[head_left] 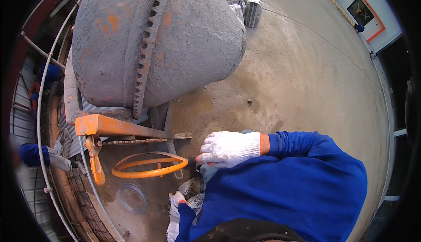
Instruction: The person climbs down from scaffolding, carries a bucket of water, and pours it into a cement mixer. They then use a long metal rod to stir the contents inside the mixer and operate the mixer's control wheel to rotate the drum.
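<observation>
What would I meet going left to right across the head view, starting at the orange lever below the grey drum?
Orange lever → orange wheel → white-gloved right hand → its blue sleeve.

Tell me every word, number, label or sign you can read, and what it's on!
There are none that I can read.
Grey bundle on the far floor: any marks are too small and blurred to read.
Crumpled white bag by the left hand: I can't make out any words.
Big grey drum and orange wheel: no letters show.
</observation>
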The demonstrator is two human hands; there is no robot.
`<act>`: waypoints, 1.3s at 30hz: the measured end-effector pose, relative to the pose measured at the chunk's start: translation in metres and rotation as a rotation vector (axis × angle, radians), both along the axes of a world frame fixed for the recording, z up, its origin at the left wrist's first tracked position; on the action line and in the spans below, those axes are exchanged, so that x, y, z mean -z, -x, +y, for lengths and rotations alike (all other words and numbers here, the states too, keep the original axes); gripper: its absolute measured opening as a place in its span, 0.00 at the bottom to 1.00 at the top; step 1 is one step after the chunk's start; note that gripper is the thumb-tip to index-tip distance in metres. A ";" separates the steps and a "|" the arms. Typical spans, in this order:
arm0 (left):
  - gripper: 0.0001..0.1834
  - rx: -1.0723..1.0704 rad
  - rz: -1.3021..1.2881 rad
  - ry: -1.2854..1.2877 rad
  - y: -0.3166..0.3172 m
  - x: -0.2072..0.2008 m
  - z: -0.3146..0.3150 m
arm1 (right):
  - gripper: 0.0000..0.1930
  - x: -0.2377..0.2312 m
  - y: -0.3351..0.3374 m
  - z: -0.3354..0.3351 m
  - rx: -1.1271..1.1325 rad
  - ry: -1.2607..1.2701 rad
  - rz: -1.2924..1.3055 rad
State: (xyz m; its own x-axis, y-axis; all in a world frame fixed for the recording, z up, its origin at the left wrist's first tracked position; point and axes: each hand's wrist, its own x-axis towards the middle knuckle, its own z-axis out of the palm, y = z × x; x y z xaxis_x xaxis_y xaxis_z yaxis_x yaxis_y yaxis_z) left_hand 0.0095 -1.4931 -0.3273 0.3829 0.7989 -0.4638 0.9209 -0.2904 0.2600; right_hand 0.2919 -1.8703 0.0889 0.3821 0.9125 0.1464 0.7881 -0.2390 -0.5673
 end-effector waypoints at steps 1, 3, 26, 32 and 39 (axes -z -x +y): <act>0.33 0.014 0.024 0.076 0.003 0.006 -0.017 | 0.18 0.002 0.005 -0.042 0.128 -0.033 0.001; 0.32 0.202 0.315 0.270 -0.003 0.003 -0.048 | 0.17 0.001 0.014 -0.113 0.297 -0.088 -0.022; 0.22 -0.042 -0.267 0.690 -0.300 0.017 -0.473 | 0.14 -0.020 -0.180 -0.494 0.630 -0.013 -0.003; 0.21 0.174 -0.099 0.352 -0.236 0.028 -0.581 | 0.15 0.014 -0.241 -0.560 0.650 -0.032 0.540; 0.26 -0.681 -0.729 0.368 -0.258 -0.125 -0.689 | 0.15 0.042 -0.336 -0.526 0.043 0.188 0.578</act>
